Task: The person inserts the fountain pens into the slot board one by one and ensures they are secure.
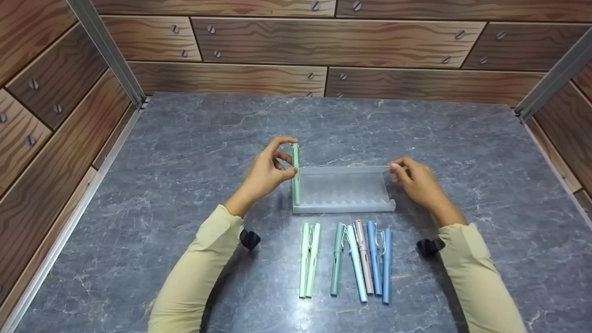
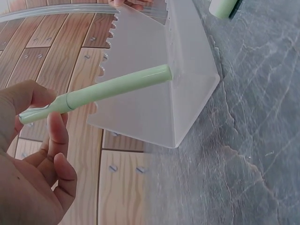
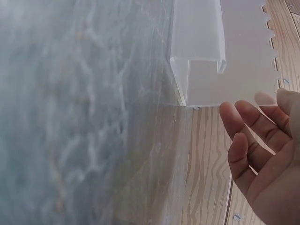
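A translucent pen rack (image 1: 342, 189) with a notched rail stands mid-table. My left hand (image 1: 287, 157) pinches a light green pen (image 1: 295, 178) between thumb and fingers, holding it upright at the rack's left end. In the left wrist view the left hand (image 2: 42, 122) grips that pen (image 2: 108, 88) near its clip, and the far tip meets the rack (image 2: 154, 103). My right hand (image 1: 397, 169) pinches the rack's upper right corner. In the right wrist view one of its fingertips (image 3: 267, 99) shows through the rack's panel (image 3: 211, 51).
Several pens lie side by side in front of the rack: two light green (image 1: 309, 259), one sage green (image 1: 337, 259), a pale blue (image 1: 356, 266), a pink (image 1: 364, 256) and two blue (image 1: 380, 263). Wood-pattern walls (image 1: 323, 46) enclose the grey marble table (image 1: 185, 152).
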`<control>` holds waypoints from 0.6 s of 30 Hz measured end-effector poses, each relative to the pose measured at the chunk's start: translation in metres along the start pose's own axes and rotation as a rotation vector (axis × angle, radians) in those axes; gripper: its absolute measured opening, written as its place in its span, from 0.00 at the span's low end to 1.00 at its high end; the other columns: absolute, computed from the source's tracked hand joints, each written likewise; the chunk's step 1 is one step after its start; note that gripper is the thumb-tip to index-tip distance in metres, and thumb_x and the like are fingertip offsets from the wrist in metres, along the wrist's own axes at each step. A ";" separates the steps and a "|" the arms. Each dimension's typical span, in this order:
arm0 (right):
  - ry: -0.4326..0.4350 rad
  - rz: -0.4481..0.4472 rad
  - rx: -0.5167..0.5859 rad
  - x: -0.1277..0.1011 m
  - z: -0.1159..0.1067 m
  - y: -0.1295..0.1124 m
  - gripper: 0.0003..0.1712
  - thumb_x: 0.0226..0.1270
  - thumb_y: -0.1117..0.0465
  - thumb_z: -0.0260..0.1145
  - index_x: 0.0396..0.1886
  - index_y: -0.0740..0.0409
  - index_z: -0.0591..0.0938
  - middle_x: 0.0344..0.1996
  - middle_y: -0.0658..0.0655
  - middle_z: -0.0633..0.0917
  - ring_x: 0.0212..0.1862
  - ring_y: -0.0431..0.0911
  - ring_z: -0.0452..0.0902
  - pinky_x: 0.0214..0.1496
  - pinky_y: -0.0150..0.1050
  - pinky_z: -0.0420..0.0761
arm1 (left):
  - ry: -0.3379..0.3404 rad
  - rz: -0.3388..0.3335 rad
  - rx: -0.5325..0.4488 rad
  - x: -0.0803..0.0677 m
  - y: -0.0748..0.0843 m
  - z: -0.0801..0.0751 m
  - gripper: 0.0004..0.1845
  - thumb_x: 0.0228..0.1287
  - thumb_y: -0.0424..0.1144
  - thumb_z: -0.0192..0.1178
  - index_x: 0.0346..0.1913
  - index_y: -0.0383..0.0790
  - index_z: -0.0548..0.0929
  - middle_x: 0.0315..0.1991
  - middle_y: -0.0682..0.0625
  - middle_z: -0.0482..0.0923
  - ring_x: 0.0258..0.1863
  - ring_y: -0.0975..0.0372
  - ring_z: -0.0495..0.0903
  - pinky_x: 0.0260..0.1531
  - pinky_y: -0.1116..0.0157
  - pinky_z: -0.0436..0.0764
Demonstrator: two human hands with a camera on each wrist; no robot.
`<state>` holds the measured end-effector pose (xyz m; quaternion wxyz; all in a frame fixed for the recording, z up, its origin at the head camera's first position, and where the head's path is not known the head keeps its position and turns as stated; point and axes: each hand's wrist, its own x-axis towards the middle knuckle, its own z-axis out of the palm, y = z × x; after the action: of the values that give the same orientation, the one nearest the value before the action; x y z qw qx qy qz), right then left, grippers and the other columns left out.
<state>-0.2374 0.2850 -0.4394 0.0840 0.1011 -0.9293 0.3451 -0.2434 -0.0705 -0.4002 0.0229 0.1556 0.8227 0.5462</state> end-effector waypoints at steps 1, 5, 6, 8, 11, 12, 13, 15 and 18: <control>0.000 -0.001 0.002 0.000 0.000 0.000 0.16 0.75 0.57 0.53 0.45 0.66 0.80 0.37 0.66 0.85 0.31 0.40 0.79 0.31 0.27 0.71 | 0.001 -0.001 0.001 0.000 0.000 0.000 0.30 0.58 0.31 0.64 0.61 0.59 0.72 0.38 0.48 0.81 0.22 0.61 0.71 0.24 0.67 0.71; 0.003 -0.003 0.013 0.000 0.000 0.001 0.16 0.75 0.58 0.54 0.45 0.66 0.80 0.37 0.67 0.85 0.30 0.35 0.77 0.32 0.27 0.72 | 0.005 -0.009 0.015 0.001 -0.001 0.002 0.30 0.58 0.32 0.65 0.61 0.59 0.72 0.38 0.49 0.81 0.23 0.61 0.72 0.24 0.67 0.71; 0.003 -0.003 0.014 0.000 0.000 0.000 0.16 0.75 0.58 0.54 0.45 0.66 0.80 0.37 0.67 0.85 0.30 0.35 0.77 0.32 0.27 0.72 | 0.007 -0.012 0.016 0.001 -0.001 0.002 0.30 0.58 0.31 0.65 0.61 0.59 0.72 0.38 0.49 0.81 0.23 0.61 0.72 0.24 0.67 0.71; 0.005 -0.003 0.009 0.000 0.000 0.000 0.16 0.75 0.58 0.53 0.45 0.66 0.80 0.37 0.67 0.85 0.30 0.37 0.77 0.32 0.27 0.72 | 0.007 -0.015 0.019 0.001 -0.001 0.003 0.30 0.57 0.31 0.66 0.61 0.60 0.73 0.38 0.49 0.81 0.23 0.62 0.72 0.24 0.67 0.71; 0.007 0.004 0.002 0.000 0.000 0.000 0.16 0.75 0.57 0.53 0.45 0.66 0.80 0.35 0.67 0.85 0.31 0.39 0.78 0.33 0.28 0.72 | 0.004 -0.013 0.020 0.002 -0.002 0.004 0.30 0.56 0.31 0.66 0.60 0.59 0.73 0.37 0.49 0.81 0.23 0.62 0.72 0.24 0.67 0.71; 0.007 0.006 0.000 0.000 0.000 0.000 0.16 0.75 0.57 0.53 0.45 0.65 0.80 0.34 0.67 0.85 0.31 0.39 0.78 0.33 0.28 0.72 | 0.002 -0.012 0.019 0.002 -0.002 0.004 0.30 0.56 0.31 0.66 0.61 0.58 0.73 0.37 0.49 0.81 0.23 0.62 0.72 0.24 0.67 0.71; 0.008 0.007 -0.002 0.000 0.000 0.000 0.16 0.75 0.56 0.54 0.45 0.65 0.80 0.34 0.66 0.85 0.31 0.40 0.78 0.33 0.29 0.72 | -0.001 -0.010 0.018 0.002 -0.003 0.005 0.30 0.56 0.31 0.66 0.61 0.58 0.73 0.37 0.49 0.81 0.23 0.62 0.71 0.24 0.67 0.71; 0.010 0.008 -0.002 0.000 0.001 0.000 0.16 0.75 0.56 0.54 0.45 0.65 0.80 0.33 0.66 0.85 0.31 0.41 0.78 0.33 0.29 0.72 | -0.009 -0.009 0.015 0.001 -0.005 0.005 0.31 0.56 0.30 0.66 0.61 0.57 0.72 0.37 0.48 0.81 0.23 0.62 0.71 0.24 0.68 0.71; 0.012 0.007 0.004 0.000 0.001 0.000 0.16 0.75 0.57 0.54 0.45 0.65 0.80 0.35 0.66 0.85 0.32 0.47 0.81 0.33 0.28 0.73 | -0.018 -0.009 0.013 0.001 -0.007 0.005 0.31 0.56 0.30 0.65 0.61 0.56 0.72 0.37 0.47 0.81 0.22 0.62 0.70 0.23 0.68 0.71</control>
<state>-0.2371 0.2846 -0.4406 0.0881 0.0962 -0.9285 0.3476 -0.2446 -0.0681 -0.4086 0.0317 0.1569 0.8266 0.5395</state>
